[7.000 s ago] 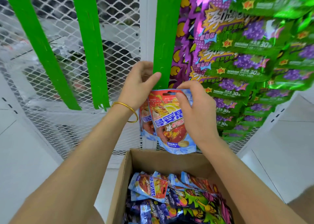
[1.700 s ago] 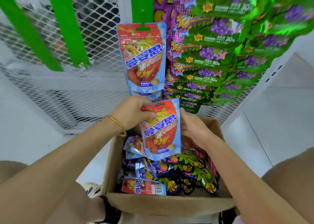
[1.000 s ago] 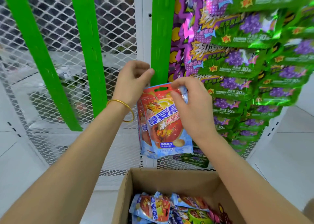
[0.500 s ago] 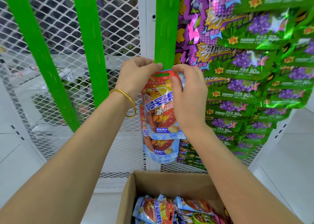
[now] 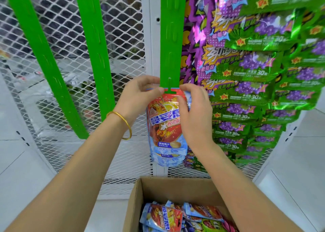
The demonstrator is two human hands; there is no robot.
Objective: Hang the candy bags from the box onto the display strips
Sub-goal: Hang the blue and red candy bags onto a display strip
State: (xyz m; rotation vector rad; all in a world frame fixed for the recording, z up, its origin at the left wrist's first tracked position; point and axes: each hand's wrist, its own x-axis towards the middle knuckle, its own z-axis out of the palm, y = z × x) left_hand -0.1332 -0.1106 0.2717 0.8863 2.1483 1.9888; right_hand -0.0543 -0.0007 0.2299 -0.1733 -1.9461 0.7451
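A red and blue candy bag (image 5: pixel 163 119) hangs flat against the middle green display strip (image 5: pixel 171 38), its top slot on the strip's lowest tab. My left hand (image 5: pixel 140 94) pinches the bag's top left corner. My right hand (image 5: pixel 195 112) holds the bag's top right corner and covers its right side. Behind and below it the lower edge of another red and blue bag (image 5: pixel 167 159) shows. A cardboard box (image 5: pixel 135 202) at the bottom holds several more candy bags (image 5: pixel 163 217).
Two bare green strips (image 5: pixel 95 56) (image 5: pixel 40 56) hang on the white wire mesh panel (image 5: pixel 123 29) to the left. Rows of green and purple grape candy bags (image 5: pixel 255 70) fill the right side. White floor tiles lie on both sides.
Over the last second both hands raised the bag from below the strip's end up to its lowest tab. Before that the bag came out of the box.
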